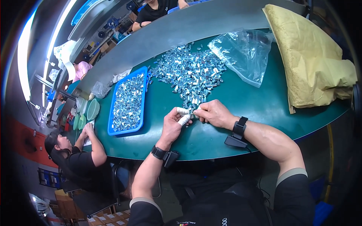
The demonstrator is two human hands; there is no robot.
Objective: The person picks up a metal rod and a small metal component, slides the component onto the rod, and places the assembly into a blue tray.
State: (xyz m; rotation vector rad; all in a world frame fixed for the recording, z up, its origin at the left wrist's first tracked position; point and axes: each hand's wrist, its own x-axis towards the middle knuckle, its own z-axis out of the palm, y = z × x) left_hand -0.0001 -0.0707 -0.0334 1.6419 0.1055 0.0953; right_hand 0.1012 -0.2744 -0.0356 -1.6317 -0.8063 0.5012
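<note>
My left hand, with white coverings on its thumb and forefinger, pinches a small metal piece at the near tip of the pile. My right hand meets it from the other side, thumb and forefinger pressed together at the same spot. Whatever those right fingers grip is too small to make out. Just beyond both hands spreads a heap of small shiny metal pieces on the green table. To the left, a blue tray is filled with similar pieces.
A clear plastic bag lies right of the heap, beside a large yellow sack. A grey raised panel borders the table's far side. At the left sits a co-worker, near green baskets. Another person is beyond the panel.
</note>
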